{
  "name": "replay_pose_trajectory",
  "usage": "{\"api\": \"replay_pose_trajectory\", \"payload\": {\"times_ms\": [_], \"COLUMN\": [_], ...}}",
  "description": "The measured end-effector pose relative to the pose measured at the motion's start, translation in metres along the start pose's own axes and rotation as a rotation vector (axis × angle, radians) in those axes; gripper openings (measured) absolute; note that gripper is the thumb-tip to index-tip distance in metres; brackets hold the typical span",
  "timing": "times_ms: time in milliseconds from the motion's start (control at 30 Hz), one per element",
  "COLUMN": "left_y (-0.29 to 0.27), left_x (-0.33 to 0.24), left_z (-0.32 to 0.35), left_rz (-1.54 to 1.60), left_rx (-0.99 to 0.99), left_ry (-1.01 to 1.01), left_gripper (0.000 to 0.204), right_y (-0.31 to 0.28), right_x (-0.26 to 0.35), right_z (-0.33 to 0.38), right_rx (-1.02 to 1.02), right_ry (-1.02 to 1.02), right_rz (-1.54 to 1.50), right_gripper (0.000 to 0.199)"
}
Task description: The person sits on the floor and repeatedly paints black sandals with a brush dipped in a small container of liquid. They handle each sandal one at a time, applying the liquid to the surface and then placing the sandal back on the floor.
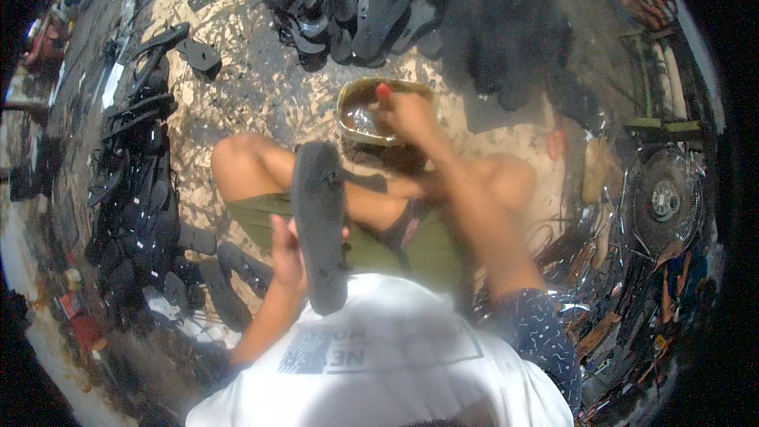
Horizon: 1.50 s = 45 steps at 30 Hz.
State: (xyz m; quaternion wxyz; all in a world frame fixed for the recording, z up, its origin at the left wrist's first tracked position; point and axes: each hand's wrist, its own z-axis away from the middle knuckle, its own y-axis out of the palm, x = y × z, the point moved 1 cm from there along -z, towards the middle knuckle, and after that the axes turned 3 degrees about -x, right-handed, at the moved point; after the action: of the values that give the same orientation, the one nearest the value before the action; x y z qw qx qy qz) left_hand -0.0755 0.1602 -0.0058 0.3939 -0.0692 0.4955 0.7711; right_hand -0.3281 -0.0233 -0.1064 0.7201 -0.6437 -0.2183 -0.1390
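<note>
A person [379,348] in a white shirt sits cross-legged on a patchy floor [237,87]. A pile of black soles [348,8] bounds the far side; more dark soles [162,205] line the left, leaving a strip of floor beside the left knee. A round fan [666,202] stands among clutter at right, with open floor between it and the right knee. Just beyond the legs is an oval basin [365,137]. The black sole [320,229] stands lengthwise over the lap, its far end left of the basin; the left hand [287,253] grips it, fingers mostly hidden behind. Over the basin, the right hand [409,117] closes around a red-ended tool [383,92], the rest hidden. The basin's contents and the pile's hazy right part are unclear.
</note>
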Motion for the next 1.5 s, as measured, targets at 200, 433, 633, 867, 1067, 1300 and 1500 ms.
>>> {"api": "replay_pose_trajectory", "payload": {"times_ms": [200, 433, 633, 867, 1067, 1300, 1500], "left_y": [-0.006, 0.017, 0.057, 0.07, 0.072, 0.079, 0.06], "left_x": [0.002, -0.012, -0.01, -0.043, -0.032, -0.034, -0.031], "left_z": [-0.014, -0.102, -0.118, -0.122, -0.127, -0.121, -0.153], "left_rz": [-0.242, -0.072, 0.188, 0.271, 0.362, 0.296, 0.179], "left_rx": [-0.134, -0.101, 0.25, 0.363, 0.427, 0.389, 0.164], "left_ry": [0.208, 0.379, 0.253, 0.234, -0.115, -0.013, -0.13], "left_gripper": [0.065, 0.046, 0.054, 0.058, 0.051, 0.052, 0.054], "right_y": [-0.071, -0.148, -0.102, -0.074, -0.114, -0.089, -0.086], "right_x": [-0.023, 0.006, 0.123, 0.123, 0.123, 0.121, 0.103], "right_z": [0.048, 0.093, 0.103, 0.104, 0.081, 0.077, 0.069], "right_rx": [-0.43, -0.442, -0.39, -0.496, -0.227, -0.255, 0.005], "right_ry": [-0.149, 0.335, 0.07, -0.391, -0.389, -0.722, -0.295], "right_rz": [-0.349, -0.381, -0.968, -0.771, -1.19, -0.906, -1.466], "right_gripper": [0.022, 0.027, 0.024, 0.025, 0.019, 0.029, 0.024]}}
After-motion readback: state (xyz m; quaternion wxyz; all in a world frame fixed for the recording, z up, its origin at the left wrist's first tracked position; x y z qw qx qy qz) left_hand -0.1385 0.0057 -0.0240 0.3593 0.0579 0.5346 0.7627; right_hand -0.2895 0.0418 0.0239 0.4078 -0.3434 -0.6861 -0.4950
